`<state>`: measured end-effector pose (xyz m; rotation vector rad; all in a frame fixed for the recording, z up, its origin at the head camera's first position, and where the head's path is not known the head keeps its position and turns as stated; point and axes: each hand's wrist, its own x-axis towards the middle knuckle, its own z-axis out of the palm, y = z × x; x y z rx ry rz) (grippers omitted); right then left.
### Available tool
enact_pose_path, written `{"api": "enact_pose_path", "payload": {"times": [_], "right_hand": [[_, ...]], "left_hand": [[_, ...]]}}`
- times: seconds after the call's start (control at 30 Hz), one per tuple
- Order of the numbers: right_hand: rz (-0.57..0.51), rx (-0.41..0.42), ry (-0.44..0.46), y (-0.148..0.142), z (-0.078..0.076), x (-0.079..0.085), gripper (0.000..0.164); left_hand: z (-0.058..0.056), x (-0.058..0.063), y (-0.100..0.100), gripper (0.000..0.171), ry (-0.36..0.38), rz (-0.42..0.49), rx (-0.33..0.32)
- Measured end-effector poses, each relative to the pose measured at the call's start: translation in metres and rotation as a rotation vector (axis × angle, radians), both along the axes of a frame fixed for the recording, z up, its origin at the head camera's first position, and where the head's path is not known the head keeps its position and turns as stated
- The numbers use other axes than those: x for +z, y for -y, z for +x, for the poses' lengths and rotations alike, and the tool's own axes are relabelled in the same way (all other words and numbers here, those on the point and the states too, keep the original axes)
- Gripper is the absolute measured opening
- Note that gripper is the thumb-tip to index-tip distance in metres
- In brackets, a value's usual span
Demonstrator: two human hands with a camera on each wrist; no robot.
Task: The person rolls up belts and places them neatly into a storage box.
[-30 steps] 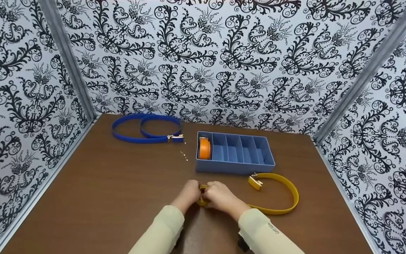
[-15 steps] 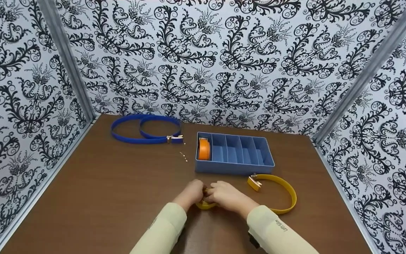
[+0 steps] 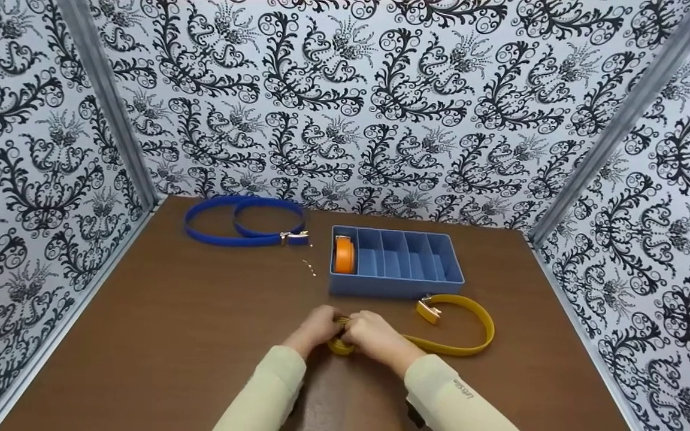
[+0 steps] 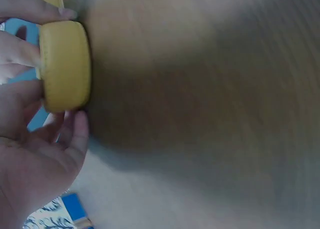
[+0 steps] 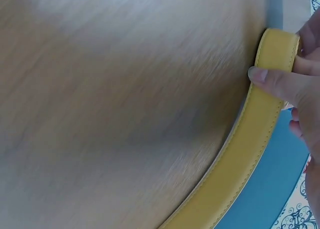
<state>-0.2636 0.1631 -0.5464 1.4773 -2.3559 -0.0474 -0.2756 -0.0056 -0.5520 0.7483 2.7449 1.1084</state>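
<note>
A yellow belt lies on edge on the table, its left end wound into a small coil between my hands. My left hand grips the left side of that coil, fingers and thumb round it in the left wrist view. Across from it, my right hand pinches the strap where it meets the coil; the thumb lies over the band in the right wrist view. The loose length curves out to the right and back to a metal buckle. My hands hide part of the coil in the head view.
Behind my hands stands a blue divided box; a rolled orange belt fills its leftmost compartment. A blue belt lies looped at the back left. Small light specks dot the brown table. Patterned walls enclose it.
The loose yellow strap has drawn in leftward, its right-hand bend now nearer my hands. My right hand shifted slightly right, then back left, as both hands worked the coil.
</note>
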Motion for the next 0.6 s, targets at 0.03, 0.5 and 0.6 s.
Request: {"api": "enact_pose_path", "payload": {"times": [0.03,0.5,0.6], "right_hand": [[-0.001,-0.022,0.011,0.002,0.001,0.0,0.017],[-0.074,-0.223,0.178,0.003,0.006,-0.004,0.024],[-0.065,-0.214,0.192,0.0,0.005,-0.004,0.023]], "left_hand": [[0.0,-0.001,0.002,0.017,0.021,0.036,0.018],[0.003,0.0,-0.014,0.006,0.004,-0.064,0.232],[0.004,0.0,-0.017,0.004,-0.012,-0.078,0.21]]}}
